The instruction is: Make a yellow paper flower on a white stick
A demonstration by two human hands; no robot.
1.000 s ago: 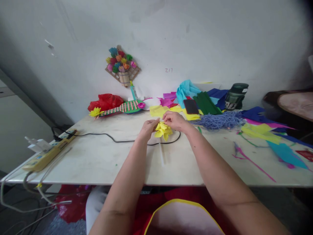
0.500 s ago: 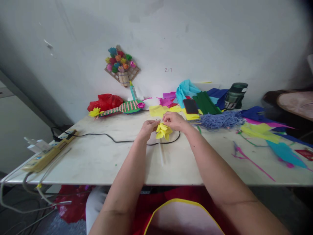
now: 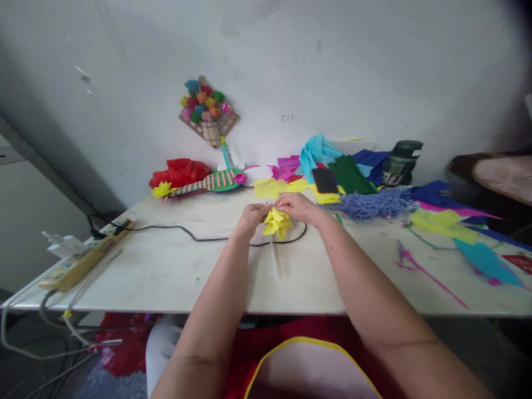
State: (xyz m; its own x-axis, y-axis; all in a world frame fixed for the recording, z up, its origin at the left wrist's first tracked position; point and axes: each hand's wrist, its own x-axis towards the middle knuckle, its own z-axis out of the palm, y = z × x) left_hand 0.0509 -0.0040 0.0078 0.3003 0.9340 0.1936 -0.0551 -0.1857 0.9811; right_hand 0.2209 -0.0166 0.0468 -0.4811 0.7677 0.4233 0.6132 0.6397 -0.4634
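Note:
A yellow paper flower [image 3: 277, 222] is held just above the white table [image 3: 166, 271], on top of a pale stick [image 3: 275, 257] that points down toward me. My left hand [image 3: 250, 216] pinches the flower from its left side. My right hand [image 3: 300, 206] is closed over its top and right side, fingertips on the petals. A black cable [image 3: 195, 237] curls on the table right under the flower.
Sheets of coloured paper [image 3: 349, 172], a dark phone [image 3: 325, 180], a pile of blue cord [image 3: 369, 203] and a dark green cup [image 3: 399, 162] lie at the back right. A striped paper craft [image 3: 208, 183] and red bag [image 3: 179, 172] lie back left. A power strip [image 3: 78, 260] sits at the left edge.
The hands stay on the yellow flower and only shift slightly; the petals turn a little between the fingers.

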